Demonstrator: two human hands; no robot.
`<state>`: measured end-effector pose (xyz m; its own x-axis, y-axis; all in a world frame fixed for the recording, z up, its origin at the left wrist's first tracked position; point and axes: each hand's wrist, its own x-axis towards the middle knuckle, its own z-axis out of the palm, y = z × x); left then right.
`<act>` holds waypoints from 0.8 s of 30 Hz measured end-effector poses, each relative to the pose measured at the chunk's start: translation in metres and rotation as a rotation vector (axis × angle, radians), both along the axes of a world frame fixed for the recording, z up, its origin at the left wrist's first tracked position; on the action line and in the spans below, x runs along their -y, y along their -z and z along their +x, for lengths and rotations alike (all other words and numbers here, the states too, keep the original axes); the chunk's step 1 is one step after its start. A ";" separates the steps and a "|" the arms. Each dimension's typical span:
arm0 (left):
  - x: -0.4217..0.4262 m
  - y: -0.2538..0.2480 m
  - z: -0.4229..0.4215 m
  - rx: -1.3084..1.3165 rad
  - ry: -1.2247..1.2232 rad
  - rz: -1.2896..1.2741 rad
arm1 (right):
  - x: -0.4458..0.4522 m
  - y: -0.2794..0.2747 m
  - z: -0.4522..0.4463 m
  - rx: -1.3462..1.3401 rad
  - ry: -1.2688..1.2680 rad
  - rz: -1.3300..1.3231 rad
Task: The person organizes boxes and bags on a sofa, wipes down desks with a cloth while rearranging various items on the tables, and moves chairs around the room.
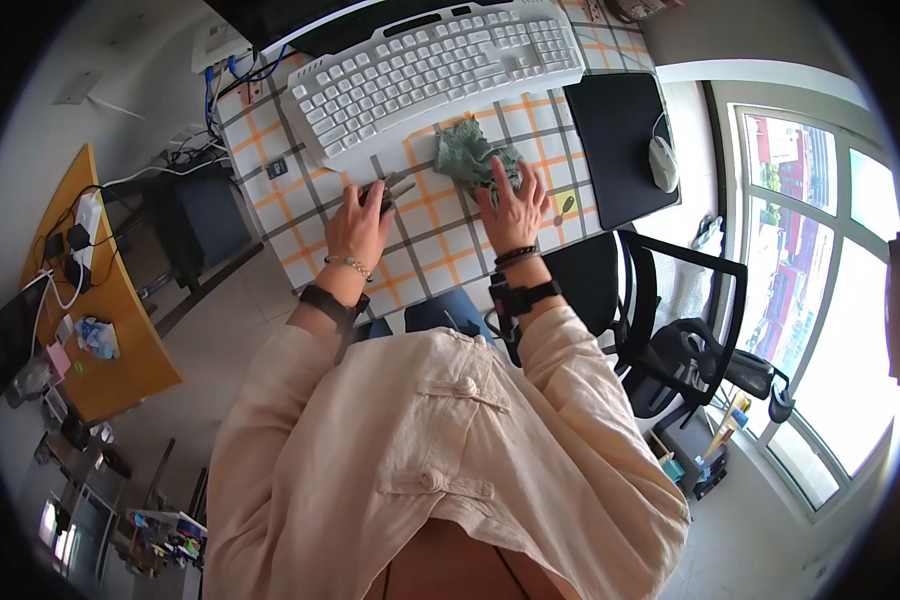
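Note:
My left hand (358, 228) rests on the checked tablecloth (425, 245), its fingers curled round a small dark object with pale, stick-like ends (400, 187); its kind is unclear. To its right, a crumpled grey-green cloth (467, 152) lies just below the white keyboard (435, 75). My right hand (515, 212) reaches over the lower right part of this cloth. Its fingers are spread and touch or hover at the cloth's edge; the exact contact is hard to see.
A black mouse pad (615, 150) with a white mouse (663, 163) lies at the right of the table. A small dark card-like item (277, 168) is at the left. A black mesh chair (682, 310) stands to the right, near the window. Cables (215, 105) hang at the back left.

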<state>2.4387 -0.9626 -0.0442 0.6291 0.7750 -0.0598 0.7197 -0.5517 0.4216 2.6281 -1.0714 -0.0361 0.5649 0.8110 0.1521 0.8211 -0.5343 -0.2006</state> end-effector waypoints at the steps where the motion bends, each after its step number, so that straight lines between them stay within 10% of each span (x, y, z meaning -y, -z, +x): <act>1: 0.000 0.005 0.002 -0.027 -0.011 -0.048 | -0.001 0.006 0.010 -0.007 -0.090 -0.051; 6: 0.010 0.010 -0.023 0.108 -0.109 -0.046 | -0.017 0.027 0.038 -0.101 -0.527 -0.135; 10: 0.015 0.003 -0.075 0.349 -0.235 0.023 | -0.027 0.036 0.055 0.053 0.028 0.041; 12: 0.019 -0.017 -0.109 0.567 -0.692 -0.421 | -0.044 0.021 -0.023 -0.358 -0.179 -0.138; 18: -0.009 -0.033 -0.142 0.703 -0.753 -0.372 | -0.016 0.035 -0.165 -0.387 -0.733 0.022; 24: -0.015 -0.013 -0.160 0.722 -0.648 -0.386 | 0.054 0.044 0.009 0.042 0.050 -0.028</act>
